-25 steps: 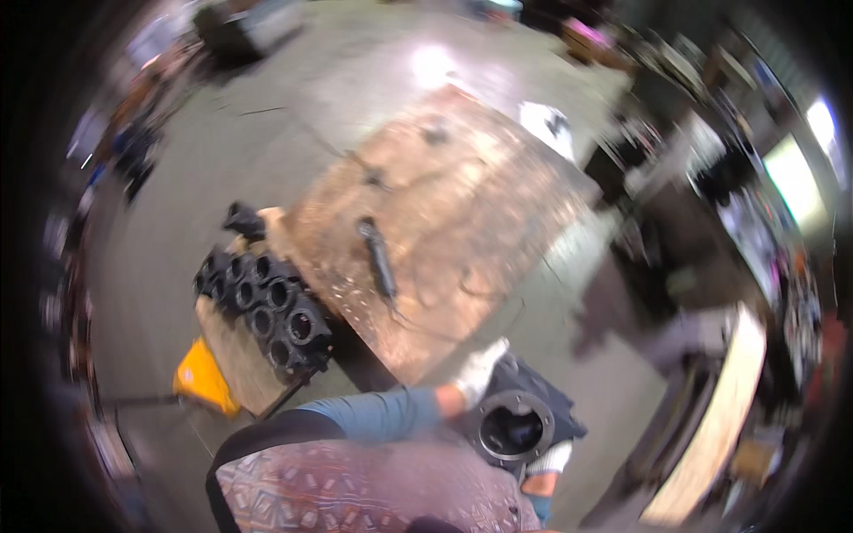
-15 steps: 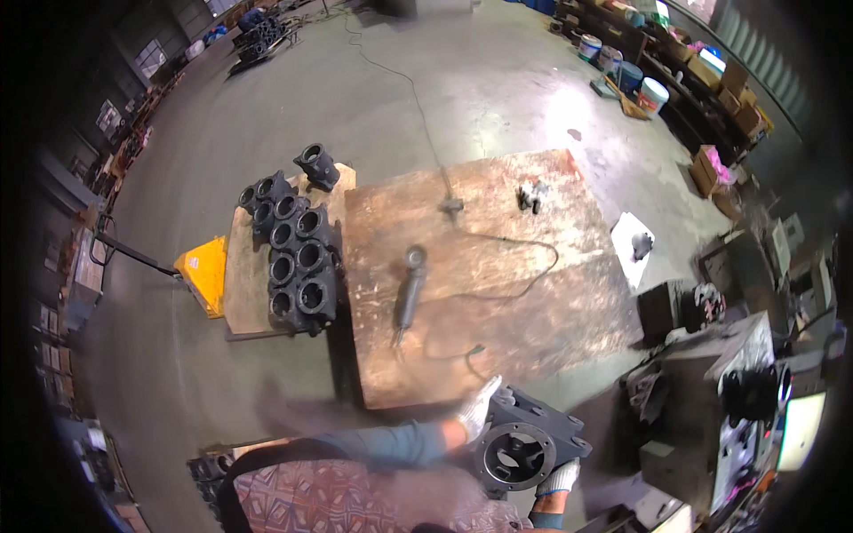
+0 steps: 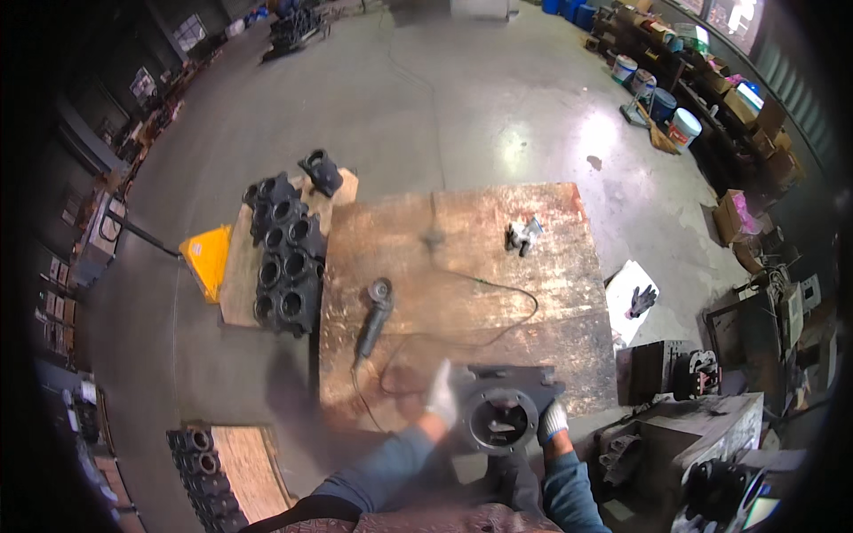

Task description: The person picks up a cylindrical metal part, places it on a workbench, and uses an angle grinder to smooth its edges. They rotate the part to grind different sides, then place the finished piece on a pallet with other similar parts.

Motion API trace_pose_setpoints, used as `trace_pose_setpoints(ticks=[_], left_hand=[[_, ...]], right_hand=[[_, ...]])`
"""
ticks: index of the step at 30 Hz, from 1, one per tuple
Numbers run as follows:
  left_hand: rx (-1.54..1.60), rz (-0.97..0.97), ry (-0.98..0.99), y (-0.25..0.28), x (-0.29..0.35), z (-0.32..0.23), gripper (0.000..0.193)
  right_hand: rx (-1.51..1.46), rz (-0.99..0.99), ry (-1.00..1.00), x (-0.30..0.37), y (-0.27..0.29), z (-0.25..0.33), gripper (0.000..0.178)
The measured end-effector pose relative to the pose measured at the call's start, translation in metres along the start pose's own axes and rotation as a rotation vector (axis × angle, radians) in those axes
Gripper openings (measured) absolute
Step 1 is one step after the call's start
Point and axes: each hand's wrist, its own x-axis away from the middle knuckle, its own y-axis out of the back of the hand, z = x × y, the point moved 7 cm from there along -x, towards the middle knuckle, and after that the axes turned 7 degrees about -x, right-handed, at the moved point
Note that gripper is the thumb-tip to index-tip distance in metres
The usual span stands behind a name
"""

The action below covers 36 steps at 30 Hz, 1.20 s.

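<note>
A heavy dark grey metal casting with a round flanged opening is held in front of me, over the near edge of the wooden table. My left hand, in a white work glove and smeared by motion, is against its left side. At its right side, my gloved right hand is closed round the edge. Left of centre on the table lies an angle grinder, its cord trailing over the wood. Farther back sit dark and white gloves in a small heap.
Several similar castings stand on a pallet left of the table, beside a yellow pallet jack. More castings sit at the lower left. A dark glove lies on a white sheet at right, near a metal cabinet.
Both hands have brought the casting forward and slightly left, from beside my body to the table's near edge. It has turned a little. My view has shifted too.
</note>
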Motion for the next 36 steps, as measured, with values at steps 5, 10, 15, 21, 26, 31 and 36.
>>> trace_pose_setpoints(ticks=[5, 10, 15, 21, 26, 31, 36], left_hand=[[-0.015, -0.073, -0.057, -0.005, -0.047, 0.007, 0.051], [0.03, -0.115, -0.143, 0.002, -0.086, 0.036, 0.047], [-0.642, -0.099, -0.59, 0.03, -0.093, -0.022, 0.048], [-1.632, -0.984, -0.787, 0.161, -0.104, -0.183, 0.07], [-2.034, -0.909, -0.532, 0.243, -0.179, -0.231, 0.095], [-1.847, -0.81, -0.559, 0.259, -0.209, -0.231, 0.077], [-1.474, -0.603, -0.515, 0.248, -0.163, -0.228, 0.061]], right_hand=[[-0.232, -0.196, 0.261, -0.052, 0.043, 0.006, 0.033], [-1.893, 0.116, -0.207, -0.067, 0.03, -0.028, 0.059], [-2.112, 0.296, -0.438, -0.063, 0.018, -0.041, 0.068], [-1.947, 0.175, -0.247, -0.052, 0.026, -0.06, 0.09], [-1.604, -0.441, -0.396, 0.064, 0.075, -0.069, 0.042], [-1.38, -0.486, -0.459, 0.158, 0.061, -0.025, 0.035], [-1.51, -0.365, -0.368, 0.186, 0.037, 0.047, 0.035]])
